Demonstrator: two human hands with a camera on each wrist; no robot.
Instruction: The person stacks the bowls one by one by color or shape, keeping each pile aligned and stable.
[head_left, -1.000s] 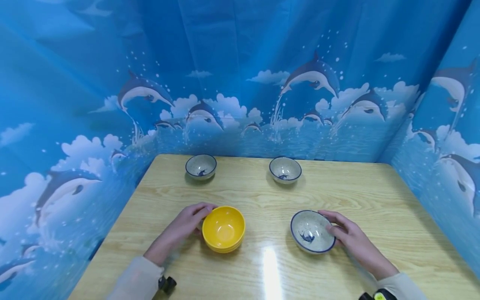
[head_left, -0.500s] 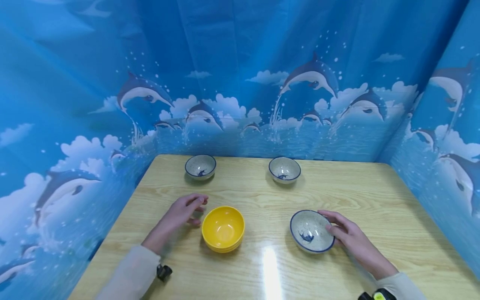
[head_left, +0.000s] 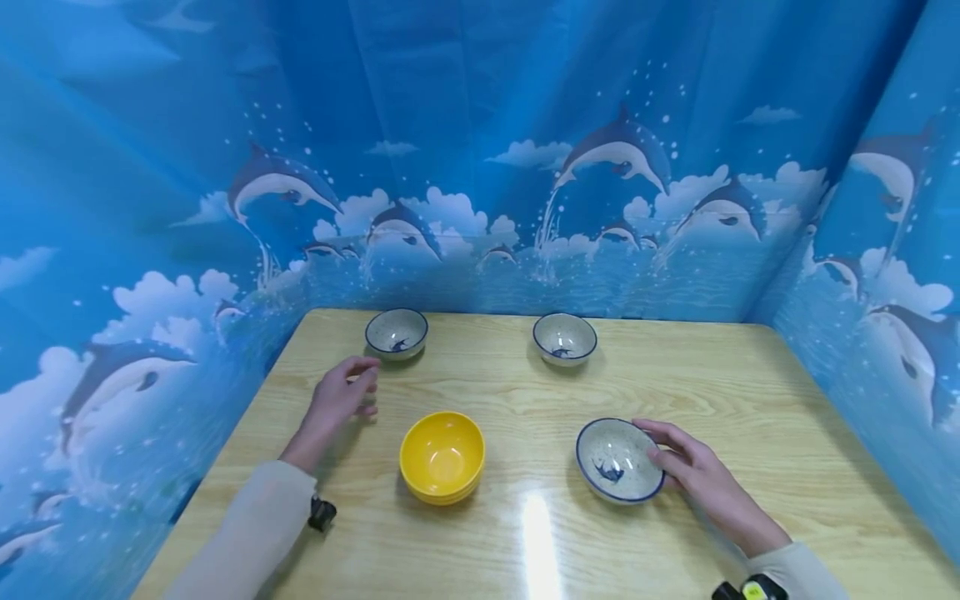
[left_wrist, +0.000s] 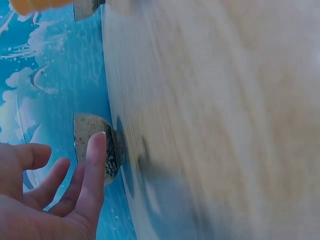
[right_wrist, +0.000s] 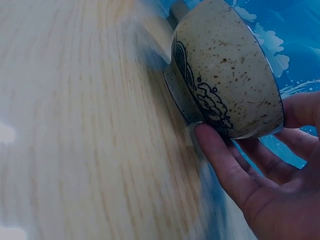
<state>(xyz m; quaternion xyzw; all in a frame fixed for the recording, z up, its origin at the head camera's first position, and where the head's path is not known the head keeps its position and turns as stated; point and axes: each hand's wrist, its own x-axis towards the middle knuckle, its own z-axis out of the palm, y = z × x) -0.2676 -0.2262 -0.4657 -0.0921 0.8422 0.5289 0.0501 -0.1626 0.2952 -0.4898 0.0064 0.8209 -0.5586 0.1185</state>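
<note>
My left hand is in the air over the left of the table, its fingers spread and holding nothing. Just beyond its fingertips stands a speckled grey bowl with a blue rim and a blue fish inside; the left wrist view shows that bowl behind the fingers. With the thumb over the rim and fingers underneath, my right hand grips a matching bowl. Dark wave patterns mark the outside of this gripped bowl. Between the hands sits a stack of yellow bowls.
Another grey bowl with a blue rim stands at the back, right of centre. The light wood table meets a blue dolphin-print curtain behind, which also runs along both sides.
My left hand has let go of the yellow bowls and moved away, back and to the left, towards the far left grey bowl. My right hand keeps its grip in the same place.
</note>
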